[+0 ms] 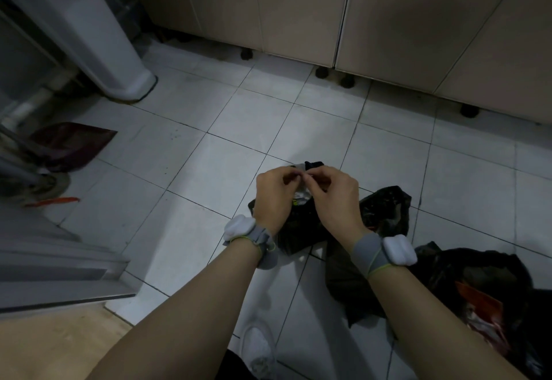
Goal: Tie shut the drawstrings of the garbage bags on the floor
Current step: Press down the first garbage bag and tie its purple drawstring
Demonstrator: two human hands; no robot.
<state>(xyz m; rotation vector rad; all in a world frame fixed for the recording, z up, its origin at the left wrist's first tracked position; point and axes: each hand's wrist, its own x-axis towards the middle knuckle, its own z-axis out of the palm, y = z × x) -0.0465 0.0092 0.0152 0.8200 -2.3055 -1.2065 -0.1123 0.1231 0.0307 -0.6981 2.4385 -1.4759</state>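
White tiled floor [227, 116] is carrying everything under me. 3 black bags are sitting on it: 1 [294, 230] in front of me, 1 [385, 209] just right of it, 1 [484, 284] nearer on the right. My white shoe [258, 346] is resting on the tiles too.

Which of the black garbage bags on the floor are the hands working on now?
The middle bag, directly under both hands: left hand and right hand pinch its top. The bag at the far right lies open, untouched.
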